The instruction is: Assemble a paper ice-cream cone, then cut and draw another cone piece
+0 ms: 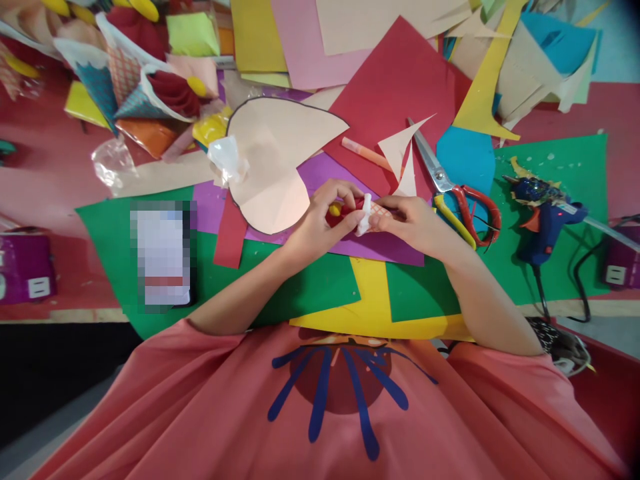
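Note:
A small cone craft [379, 211] with an orange lattice pattern is held between my two hands over the purple paper. White trim rings its wide end, and something red with a yellow piece shows at that end, partly behind my fingers. My left hand [323, 217] pinches the white rim and the red part with thumb and fingers. From the other side, my right hand [415, 220] grips the patterned body; its fingertips hide the cone's narrow end. A large cream paper shape [270, 160] with a dark outline lies just beyond my left hand.
Red-and-yellow-handled scissors [439, 177] lie beyond my right hand. A blue glue gun [543, 227] with a cord rests on green paper at right. A blurred phone [163, 257] lies at left. Similar cones [125, 100] and clay packets [193, 33] crowd the far left; paper scraps lie far right.

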Action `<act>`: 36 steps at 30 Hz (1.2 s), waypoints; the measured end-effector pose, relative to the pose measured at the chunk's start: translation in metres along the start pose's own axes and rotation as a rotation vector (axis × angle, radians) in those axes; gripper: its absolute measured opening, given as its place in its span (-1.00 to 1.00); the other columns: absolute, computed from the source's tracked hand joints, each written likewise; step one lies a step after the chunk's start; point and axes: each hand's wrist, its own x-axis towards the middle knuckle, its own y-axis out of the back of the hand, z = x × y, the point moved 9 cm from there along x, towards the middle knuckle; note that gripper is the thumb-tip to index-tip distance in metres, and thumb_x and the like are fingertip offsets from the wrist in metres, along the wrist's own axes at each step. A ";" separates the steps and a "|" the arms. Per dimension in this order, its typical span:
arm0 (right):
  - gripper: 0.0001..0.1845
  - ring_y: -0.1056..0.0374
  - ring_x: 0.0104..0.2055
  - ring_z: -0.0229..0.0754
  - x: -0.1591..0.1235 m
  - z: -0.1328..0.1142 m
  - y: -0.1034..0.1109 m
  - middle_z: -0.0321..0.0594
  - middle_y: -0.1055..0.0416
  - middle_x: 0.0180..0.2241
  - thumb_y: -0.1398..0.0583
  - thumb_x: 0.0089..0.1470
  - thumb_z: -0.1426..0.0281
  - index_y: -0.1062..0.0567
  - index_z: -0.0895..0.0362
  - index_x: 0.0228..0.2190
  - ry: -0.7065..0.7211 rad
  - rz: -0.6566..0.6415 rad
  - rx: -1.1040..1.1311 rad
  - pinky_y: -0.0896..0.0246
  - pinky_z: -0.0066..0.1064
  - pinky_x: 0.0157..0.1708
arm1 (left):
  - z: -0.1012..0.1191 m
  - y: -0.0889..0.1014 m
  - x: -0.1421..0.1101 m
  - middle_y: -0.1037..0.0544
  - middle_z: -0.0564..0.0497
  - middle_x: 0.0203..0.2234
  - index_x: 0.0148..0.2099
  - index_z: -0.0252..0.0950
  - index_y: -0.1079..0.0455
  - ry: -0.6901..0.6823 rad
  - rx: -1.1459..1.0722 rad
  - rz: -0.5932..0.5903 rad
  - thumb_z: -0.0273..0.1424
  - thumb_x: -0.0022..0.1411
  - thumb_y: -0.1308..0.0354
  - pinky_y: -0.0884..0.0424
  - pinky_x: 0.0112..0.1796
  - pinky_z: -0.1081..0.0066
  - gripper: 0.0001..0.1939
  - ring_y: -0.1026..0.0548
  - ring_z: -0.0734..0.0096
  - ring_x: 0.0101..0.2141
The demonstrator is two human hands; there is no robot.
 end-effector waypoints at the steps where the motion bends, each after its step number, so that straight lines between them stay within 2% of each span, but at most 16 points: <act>1: -0.58 -0.19 -0.41 -0.30 0.000 0.001 0.000 -0.26 -0.40 -0.42 -0.17 0.10 0.07 -0.52 0.19 -0.32 -0.001 -0.011 0.015 -0.02 -0.44 -0.43 | 0.000 0.000 0.000 -0.50 -0.02 -0.24 -0.30 -0.22 -0.20 0.002 -0.003 0.001 -0.27 0.29 -0.12 -0.46 -0.07 0.30 -0.81 -0.51 0.41 -0.14; 4: -0.55 -0.24 -0.38 -0.29 0.001 0.001 0.000 -0.24 -0.43 -0.37 -0.17 0.09 0.04 -0.52 0.19 -0.26 0.001 -0.047 0.059 -0.06 -0.44 -0.40 | -0.001 0.002 0.001 -0.49 -0.01 -0.25 -0.31 -0.23 -0.20 0.008 -0.008 0.010 -0.29 0.29 -0.12 -0.46 -0.07 0.31 -0.82 -0.50 0.42 -0.14; 8: -0.53 -0.20 -0.48 -0.35 0.001 -0.003 -0.002 -0.26 -0.40 -0.41 -0.12 0.13 0.03 -0.51 0.20 -0.28 0.014 -0.112 0.146 -0.06 -0.45 -0.48 | 0.000 0.004 0.002 -0.50 -0.02 -0.23 -0.30 -0.23 -0.21 0.006 -0.029 0.019 -0.30 0.29 -0.11 -0.46 -0.09 0.33 -0.83 -0.50 0.43 -0.15; 15: -0.62 -0.20 -0.60 -0.40 0.000 0.002 -0.002 -0.34 -0.36 -0.51 -0.16 0.12 0.09 -0.46 0.17 -0.28 -0.051 -0.088 0.243 -0.04 -0.49 -0.63 | 0.009 0.006 -0.001 -0.51 -0.03 -0.23 -0.29 -0.22 -0.23 -0.088 -0.039 0.049 -0.28 0.26 -0.16 -0.45 -0.11 0.32 -0.82 -0.50 0.40 -0.16; 20: -0.69 -0.14 -0.68 -0.43 -0.002 0.000 -0.003 -0.40 -0.26 -0.61 -0.14 0.15 0.19 -0.43 0.18 -0.43 -0.087 -0.124 0.224 0.01 -0.47 -0.67 | 0.019 0.009 -0.003 -0.52 0.00 -0.26 -0.27 -0.20 -0.26 -0.186 -0.019 0.075 -0.33 0.22 -0.21 -0.45 -0.14 0.32 -0.84 -0.50 0.41 -0.18; 23: -0.60 -0.09 -0.65 -0.43 -0.001 -0.002 -0.003 -0.39 -0.23 -0.60 -0.14 0.13 0.08 -0.44 0.18 -0.44 -0.069 -0.114 0.223 0.06 -0.46 -0.65 | 0.020 0.008 -0.003 -0.53 0.00 -0.26 -0.25 -0.20 -0.27 -0.200 0.017 0.057 -0.32 0.23 -0.21 -0.45 -0.15 0.31 -0.85 -0.51 0.40 -0.18; 27: -0.44 -0.08 -0.54 -0.39 0.001 -0.002 -0.001 -0.36 -0.20 -0.57 -0.19 -0.03 -0.11 -0.43 0.18 -0.49 -0.015 -0.071 0.151 0.11 -0.44 -0.56 | 0.020 0.007 -0.002 -0.53 -0.02 -0.23 -0.23 -0.20 -0.29 -0.198 0.014 0.043 -0.26 0.24 -0.18 -0.45 -0.15 0.30 -0.84 -0.50 0.38 -0.16; 31: -0.42 -0.05 -0.52 -0.38 0.001 0.000 -0.001 -0.37 -0.17 -0.56 -0.18 -0.05 -0.14 -0.41 0.17 -0.48 -0.015 -0.055 0.107 0.15 -0.42 -0.54 | 0.018 0.008 0.000 -0.52 -0.02 -0.25 -0.25 -0.21 -0.32 -0.169 0.005 0.058 -0.27 0.26 -0.17 -0.45 -0.13 0.31 -0.86 -0.50 0.39 -0.16; 36: -0.42 -0.05 -0.51 -0.37 0.000 -0.002 -0.001 -0.37 -0.18 -0.56 -0.16 -0.04 -0.15 -0.39 0.16 -0.50 -0.012 -0.054 0.128 0.13 -0.42 -0.54 | 0.012 0.005 0.001 -0.51 -0.04 -0.24 -0.32 -0.22 -0.39 -0.130 0.060 0.016 -0.20 0.28 -0.13 -0.47 -0.13 0.31 -0.78 -0.51 0.37 -0.16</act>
